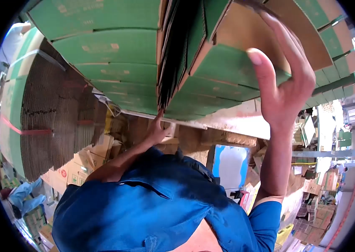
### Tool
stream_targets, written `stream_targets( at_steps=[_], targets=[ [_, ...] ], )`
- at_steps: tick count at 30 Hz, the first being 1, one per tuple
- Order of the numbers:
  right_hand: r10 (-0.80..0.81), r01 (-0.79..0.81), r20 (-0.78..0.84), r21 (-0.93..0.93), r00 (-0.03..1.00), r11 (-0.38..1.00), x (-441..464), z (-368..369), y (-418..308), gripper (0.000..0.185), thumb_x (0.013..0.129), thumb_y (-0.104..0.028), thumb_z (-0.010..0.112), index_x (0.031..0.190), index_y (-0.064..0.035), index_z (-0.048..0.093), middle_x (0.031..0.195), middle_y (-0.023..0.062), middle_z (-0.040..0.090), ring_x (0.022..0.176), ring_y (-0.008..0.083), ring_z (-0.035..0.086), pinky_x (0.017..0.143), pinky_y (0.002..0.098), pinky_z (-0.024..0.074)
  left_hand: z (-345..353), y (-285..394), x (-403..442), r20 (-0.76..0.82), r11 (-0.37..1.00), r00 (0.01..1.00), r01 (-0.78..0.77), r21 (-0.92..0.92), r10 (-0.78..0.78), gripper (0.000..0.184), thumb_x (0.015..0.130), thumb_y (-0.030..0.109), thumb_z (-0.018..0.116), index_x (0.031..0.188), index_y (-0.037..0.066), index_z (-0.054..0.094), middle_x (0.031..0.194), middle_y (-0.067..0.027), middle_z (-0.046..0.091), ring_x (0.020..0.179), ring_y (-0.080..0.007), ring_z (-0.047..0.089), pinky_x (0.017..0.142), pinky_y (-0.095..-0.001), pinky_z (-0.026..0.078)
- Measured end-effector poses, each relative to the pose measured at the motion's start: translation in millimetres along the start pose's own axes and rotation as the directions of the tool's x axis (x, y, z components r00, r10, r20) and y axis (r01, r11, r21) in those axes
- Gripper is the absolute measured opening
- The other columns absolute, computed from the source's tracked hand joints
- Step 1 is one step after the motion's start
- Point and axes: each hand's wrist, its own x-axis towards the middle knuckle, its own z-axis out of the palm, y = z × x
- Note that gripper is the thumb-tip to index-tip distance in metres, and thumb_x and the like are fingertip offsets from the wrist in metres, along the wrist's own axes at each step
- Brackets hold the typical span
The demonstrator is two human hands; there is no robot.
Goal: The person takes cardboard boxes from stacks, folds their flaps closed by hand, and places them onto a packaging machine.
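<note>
Two stacks of green cardboard cartons, a left stack (123, 46) and a right stack (223, 63), stand before me with a narrow dark gap between them. Thin cardboard edges show inside this gap. My right hand (284, 82) is open at the right stack, thumb apart from the stretched fingers. Its fingers reach over a brown carton panel (244, 29); firm contact cannot be made out. Low at the gap's near end, my left hand (157, 132) touches the carton edges with an extended finger, thumb apart. Its other fingers are partly hidden.
A strapped bundle of flat cardboard (47, 113) stands at the left. Below lie brown cartons (66, 172) and a blue-and-white panel (230, 166). Another person's legs (26, 197) show at far left. More cardboard (318, 210) is piled at the right.
</note>
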Motion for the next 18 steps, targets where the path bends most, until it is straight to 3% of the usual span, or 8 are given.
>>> stream_targets(
  at_steps=[3,5,7,9,11,12,14,18],
  targets=[
    [0.200,-0.189,0.202,-0.075,0.959,0.979,27.5,11.4,-30.0,0.038,0.083,-0.032,0.075,0.099,0.0017,0.069,0.094,0.0179,0.069,0.092,0.0317,0.068,0.084,0.0406,0.0512,-39.1,57.6,-2.7,0.136,0.972,0.988,0.044,0.230,-0.076,0.090,0.085,0.031,0.072,0.156,0.000,0.025,0.152,-0.0241,0.043,0.138,-0.0330,0.048,0.112,-0.0382,0.039],
    [0.296,-0.259,0.194,-0.193,0.935,0.946,31.2,35.7,-40.5,0.049,0.084,-0.046,0.072,0.079,0.0029,0.068,0.078,0.0191,0.067,0.076,0.0333,0.069,0.069,0.0435,0.0542,-54.6,74.2,8.0,0.659,0.983,0.730,0.154,0.095,-0.178,0.084,0.095,0.032,0.066,0.160,0.007,0.019,0.155,-0.0193,0.040,0.140,-0.0324,0.044,0.108,-0.0464,0.043],
    [0.331,-0.276,0.218,-0.248,0.918,0.929,39.8,51.8,-31.4,0.042,0.087,-0.041,0.069,0.084,0.0017,0.071,0.083,0.0202,0.069,0.077,0.0325,0.070,0.067,0.0434,0.0557,-67.4,133.3,-1.0,0.766,0.901,0.643,0.336,-0.274,-0.008,0.090,0.091,0.048,0.069,0.159,0.009,0.024,0.154,-0.0181,0.043,0.136,-0.0248,0.049,0.111,-0.0397,0.039],
    [0.322,-0.258,0.197,-0.292,0.926,0.921,42.2,55.7,-29.7,0.041,0.088,-0.038,0.068,0.094,0.0022,0.072,0.089,0.0219,0.070,0.080,0.0318,0.071,0.066,0.0432,0.0566,-72.5,192.4,-3.7,0.697,0.766,0.661,0.286,-0.576,0.278,0.097,0.089,0.061,0.066,0.160,0.012,0.021,0.158,-0.0153,0.037,0.143,-0.0282,0.040,0.115,-0.0434,0.034],
    [0.199,-0.179,0.054,-0.257,0.979,0.950,45.3,47.9,-33.3,0.033,0.086,-0.030,0.070,0.080,0.0023,0.069,0.074,0.0179,0.066,0.076,0.0345,0.067,0.071,0.0434,0.0545,-74.7,246.1,0.5,0.520,0.596,0.678,0.148,-0.789,0.520,0.101,0.087,0.070,0.060,0.159,0.011,0.022,0.161,-0.0152,0.032,0.146,-0.0326,0.034,0.118,-0.0488,0.028],
    [0.155,-0.150,0.002,-0.253,0.988,0.956,46.5,41.4,-35.6,0.032,0.085,-0.028,0.071,0.075,0.0024,0.067,0.068,0.0166,0.065,0.074,0.0354,0.066,0.072,0.0434,0.0538,-77.9,268.7,-1.5,0.520,0.599,0.672,0.141,-0.788,0.527,0.101,0.087,0.070,0.060,0.159,0.011,0.022,0.161,-0.0152,0.032,0.146,-0.0326,0.034,0.118,-0.0488,0.028],
    [0.194,-0.213,-0.122,-0.167,0.973,0.963,45.1,3.4,-48.3,0.031,0.087,-0.026,0.067,0.075,0.0024,0.064,0.069,0.0170,0.062,0.073,0.0362,0.064,0.070,0.0440,0.0521,-83.3,306.1,-11.1,0.362,0.309,0.638,0.199,-0.930,0.680,0.106,0.084,0.078,0.054,0.158,0.009,0.023,0.160,-0.0169,0.030,0.147,-0.0340,0.031,0.118,-0.0536,0.028],
    [0.290,-0.318,-0.336,-0.029,0.896,0.948,19.7,-87.3,-62.5,0.033,0.092,-0.030,0.063,0.095,0.0032,0.062,0.090,0.0173,0.063,0.085,0.0337,0.064,0.078,0.0424,0.0521,-89.0,357.1,-28.0,0.403,0.215,0.516,0.386,-0.897,0.755,0.109,0.081,0.083,0.049,0.156,0.007,0.026,0.160,-0.0179,0.029,0.148,-0.0336,0.028,0.118,-0.0569,0.028]
  ],
)
